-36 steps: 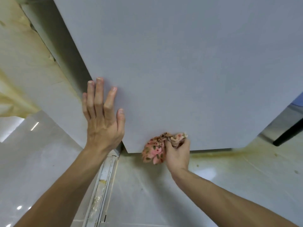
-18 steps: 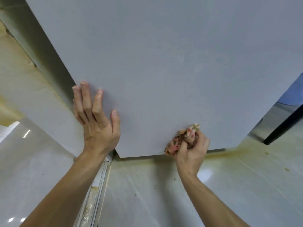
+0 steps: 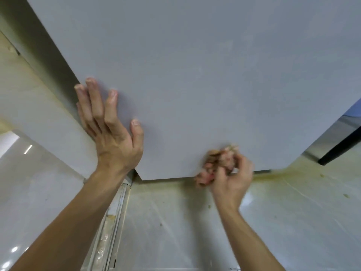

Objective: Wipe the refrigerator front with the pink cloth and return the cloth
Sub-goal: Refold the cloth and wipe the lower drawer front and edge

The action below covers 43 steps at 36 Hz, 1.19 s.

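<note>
The head camera looks down along the refrigerator front [image 3: 195, 75], a plain pale grey panel that fills the upper part of the view and ends in a straight lower edge just above the floor [image 3: 175, 222]. The left hand [image 3: 115, 141] lies flat against the lower left part of that panel, close to its left edge, with the fingers [image 3: 97, 106] straight and spread and the thumb set out to the side; it holds nothing. The right hand [image 3: 232, 178] is at the bottom edge of the panel, to the right of the left hand and well apart from it, with its fingers curled round the pink cloth [image 3: 216, 163]. The cloth is bunched into a wad that sticks out above and to the left of the knuckles and seems to press against the panel right at its lower edge, though the wad is blurred and the contact itself is hard to make out. Both forearms are bare and reach up from the bottom of the picture. The floor is glossy and pale, with a yellowish stain [image 3: 273, 175] running along it under the panel's right end. A metal floor strip [image 3: 115, 222] runs away from the panel's lower left corner. A dark slanted bar [image 3: 340, 149] stands at the right edge.
</note>
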Motion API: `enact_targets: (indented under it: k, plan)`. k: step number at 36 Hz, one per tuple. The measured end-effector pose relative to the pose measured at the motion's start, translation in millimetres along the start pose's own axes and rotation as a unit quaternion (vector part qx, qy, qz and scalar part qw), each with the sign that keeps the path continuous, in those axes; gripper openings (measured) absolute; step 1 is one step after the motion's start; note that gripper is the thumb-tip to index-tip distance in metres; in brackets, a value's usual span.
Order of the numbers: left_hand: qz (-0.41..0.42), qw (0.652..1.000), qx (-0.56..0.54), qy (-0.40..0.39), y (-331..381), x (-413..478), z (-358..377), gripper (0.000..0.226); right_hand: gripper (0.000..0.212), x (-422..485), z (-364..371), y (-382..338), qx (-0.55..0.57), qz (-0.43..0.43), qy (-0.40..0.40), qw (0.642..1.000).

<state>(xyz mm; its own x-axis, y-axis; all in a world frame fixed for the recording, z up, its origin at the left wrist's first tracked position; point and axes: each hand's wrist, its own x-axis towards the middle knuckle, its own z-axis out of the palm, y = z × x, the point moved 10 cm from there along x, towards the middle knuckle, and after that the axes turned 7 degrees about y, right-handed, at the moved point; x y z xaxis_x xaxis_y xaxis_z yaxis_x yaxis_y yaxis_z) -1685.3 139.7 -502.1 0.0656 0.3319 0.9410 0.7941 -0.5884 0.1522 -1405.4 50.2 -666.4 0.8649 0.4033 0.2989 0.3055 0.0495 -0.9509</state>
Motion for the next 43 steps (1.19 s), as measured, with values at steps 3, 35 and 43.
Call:
enact_targets:
  k: [3, 35, 43]
  plan:
    - [-0.002, 1.0, 0.001, 0.001, -1.8, -1.6, 0.6, 0.06, 0.038, 38.4, -42.4, 36.1, -0.051, 0.042, 0.099, 0.993]
    - [0.007, 1.0, 0.008, -0.006, -4.4, -1.4, 0.9, 0.062, 0.025, 43.3, -26.1, -29.5, -0.008, -0.096, 0.034, 0.995]
    - [-0.001, 1.0, 0.006, -0.012, -4.5, -3.6, -0.8, 0.061, 0.019, 30.9, -20.9, 7.4, -0.002, 0.059, 0.063, 0.996]
